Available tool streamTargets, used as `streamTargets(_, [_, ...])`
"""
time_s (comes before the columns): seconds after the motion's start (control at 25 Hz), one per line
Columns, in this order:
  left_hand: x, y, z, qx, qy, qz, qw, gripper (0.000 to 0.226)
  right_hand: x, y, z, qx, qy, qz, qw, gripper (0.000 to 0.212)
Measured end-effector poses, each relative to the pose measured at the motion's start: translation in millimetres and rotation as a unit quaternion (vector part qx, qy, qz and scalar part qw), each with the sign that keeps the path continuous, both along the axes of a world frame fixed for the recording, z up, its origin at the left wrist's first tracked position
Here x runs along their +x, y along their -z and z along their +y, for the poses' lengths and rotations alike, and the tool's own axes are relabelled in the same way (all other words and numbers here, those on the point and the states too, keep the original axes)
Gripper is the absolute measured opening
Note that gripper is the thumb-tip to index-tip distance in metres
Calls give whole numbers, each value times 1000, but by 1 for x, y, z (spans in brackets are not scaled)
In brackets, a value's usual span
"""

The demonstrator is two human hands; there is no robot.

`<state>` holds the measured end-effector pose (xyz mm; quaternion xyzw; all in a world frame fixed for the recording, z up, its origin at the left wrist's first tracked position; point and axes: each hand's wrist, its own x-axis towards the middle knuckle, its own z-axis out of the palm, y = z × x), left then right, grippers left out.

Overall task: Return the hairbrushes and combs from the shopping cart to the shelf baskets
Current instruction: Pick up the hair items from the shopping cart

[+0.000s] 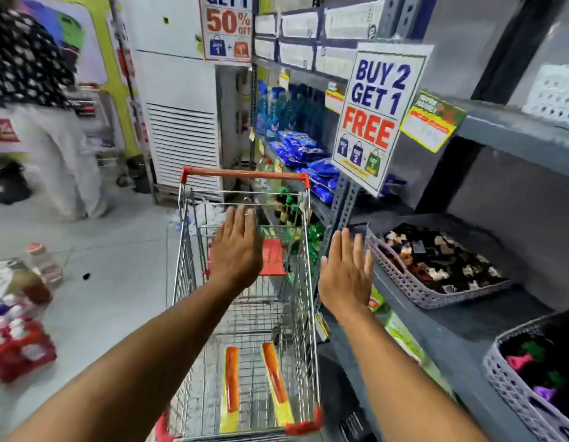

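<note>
At the near end of the shopping cart (184, 272), two orange combs in yellow-edged packets lie on the wire floor: the left comb (231, 379) lies nearly straight along the cart, the right comb (274, 373) is angled with its far end leaning left. They are close together but apart.

Both forearms reach forward above them. The left hand (236, 250) is held flat over the middle of the cart, palm down, fingers straight and close together, holding nothing; a ring shows on one finger. The right hand (345, 275) is held just past the cart's right rim, beside the shelf (461, 339), fingers straight and slightly spread, empty as well. The combs lie well behind and below both sets of fingers, nearer the elbows than the fingertips.

On the shelf to the right, the near basket (503, 387) holds bright hair clips, and the far basket (401, 279) holds dark and pale clips, just beside the right fingertips. Farther up hangs a "BUY 2 GET 1 FREE" sign (377, 113).
</note>
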<state>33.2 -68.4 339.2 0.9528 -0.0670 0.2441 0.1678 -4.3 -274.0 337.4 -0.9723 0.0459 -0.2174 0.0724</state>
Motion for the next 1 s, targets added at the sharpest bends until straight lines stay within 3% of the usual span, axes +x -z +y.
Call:
streamTargets(0.24, [17,83,57,11,-50,101,994,61,38,72,64,5,-89,71,993,66])
streamTargets(0.52, [18,215,68,-42,-82,266,959,60,62,190,81,23,-111,260,959,63])
streamTargets(0.76, [2,306,61,-85,-142,439,883,61,55,284,70,103,-52,423,899,74])
streamTargets(1.0, [-20,366,50,-158,-138,571,794,34,42,352,63,153,75,510,843,36])
